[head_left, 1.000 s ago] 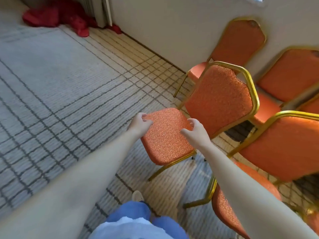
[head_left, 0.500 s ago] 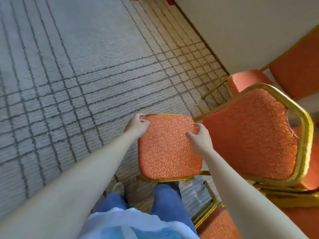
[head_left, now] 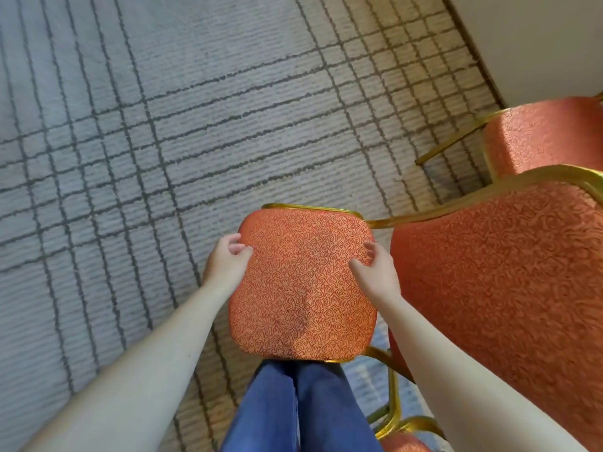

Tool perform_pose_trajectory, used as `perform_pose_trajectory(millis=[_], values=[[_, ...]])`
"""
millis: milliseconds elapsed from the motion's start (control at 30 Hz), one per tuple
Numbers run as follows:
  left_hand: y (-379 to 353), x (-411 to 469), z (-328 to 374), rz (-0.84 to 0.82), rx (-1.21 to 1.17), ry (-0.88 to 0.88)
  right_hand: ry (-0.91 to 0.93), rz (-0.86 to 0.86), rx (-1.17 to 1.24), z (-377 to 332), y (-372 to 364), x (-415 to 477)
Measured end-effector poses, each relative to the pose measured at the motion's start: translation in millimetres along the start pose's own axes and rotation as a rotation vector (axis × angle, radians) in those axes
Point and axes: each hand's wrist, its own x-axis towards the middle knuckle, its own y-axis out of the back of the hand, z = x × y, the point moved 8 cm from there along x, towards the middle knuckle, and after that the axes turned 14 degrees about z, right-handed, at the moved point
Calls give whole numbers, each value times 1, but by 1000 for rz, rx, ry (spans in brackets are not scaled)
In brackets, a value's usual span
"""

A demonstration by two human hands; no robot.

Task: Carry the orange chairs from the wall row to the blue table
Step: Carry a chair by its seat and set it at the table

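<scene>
Pulls the orange chair (head_left: 303, 288) nearer than before, seat against the thighs, beside the wall row (no blue table visible). Grips both seat edges, left hand (head_left: 226, 261) and right hand (head_left: 378, 269) curled. Keep level, swing clear of neighbouring chair (head_left: 538, 141).

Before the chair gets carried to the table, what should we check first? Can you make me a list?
1. Left hand grips the left edge of the orange chair seat: ok.
2. Right hand grips the seat's right edge: ok.
3. Chair legs off the carpet: cannot tell, the seat hides them.
4. Free of the next chair by the wall: cannot tell, their gold frames overlap in the picture.
5. Blue table in sight: not ok, it is not in view.
</scene>
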Motion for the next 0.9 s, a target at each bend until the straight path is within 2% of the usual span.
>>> perform_pose_trajectory(millis=[233, 367, 533, 767, 900], values=[[-62, 61, -43, 45, -16, 19, -80, 24, -46, 57, -44, 73], [-87, 92, -78, 79, 60, 8, -119, -1, -10, 85, -77, 102], [-98, 113, -106, 153, 70, 35, -186, 65, 76, 114, -95, 126], [-105, 118, -129, 240, 43, 62, -413, -9, 152, 161, -114, 142], [-105, 117, -136, 256, 59, 67, -405, 70, 157, 167, -115, 141]])
